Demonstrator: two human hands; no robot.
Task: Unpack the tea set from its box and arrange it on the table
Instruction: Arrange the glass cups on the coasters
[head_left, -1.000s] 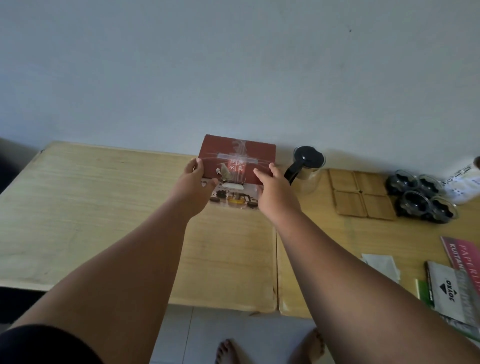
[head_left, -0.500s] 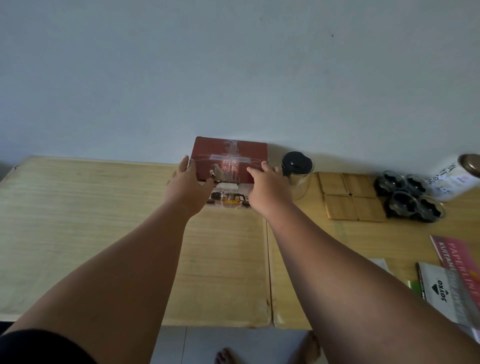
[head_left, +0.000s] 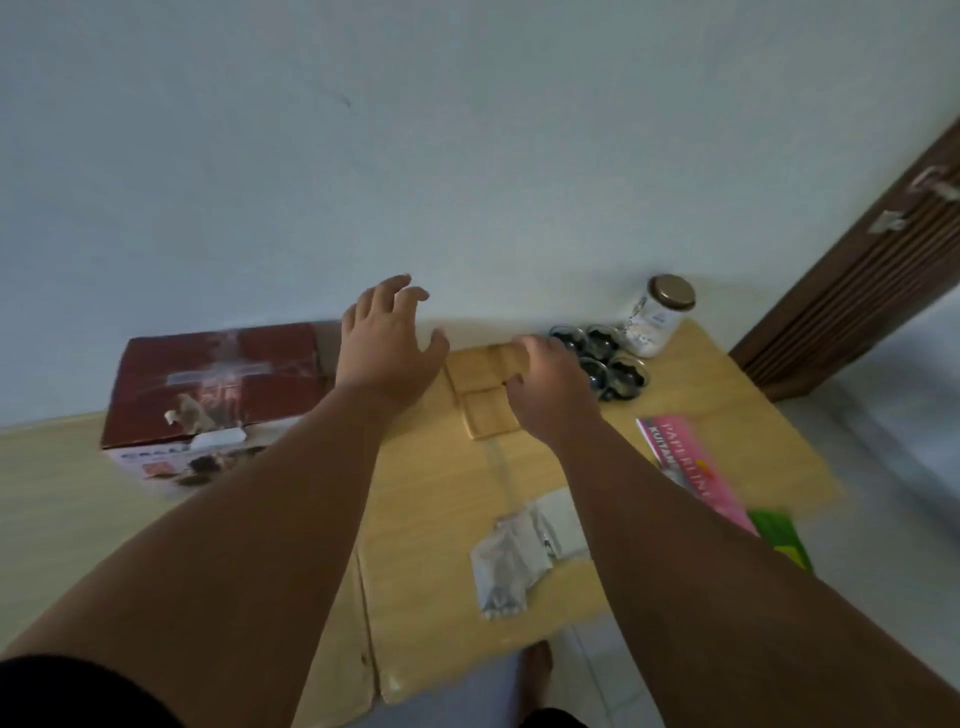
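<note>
Left hand (head_left: 387, 353) spread, grip apart, beside red box (head_left: 218, 382); right hand (head_left: 550, 387), grip apart, over wooden coasters (head_left: 485, 395).

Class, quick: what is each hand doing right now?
Left hand: open, fingers spread, holding nothing.
Right hand: fingers curled over the wooden coasters; grip cannot be told.

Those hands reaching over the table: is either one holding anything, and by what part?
The left hand is open and holds nothing. The right hand curls over the wooden coasters; whether it grips one cannot be told.
</note>
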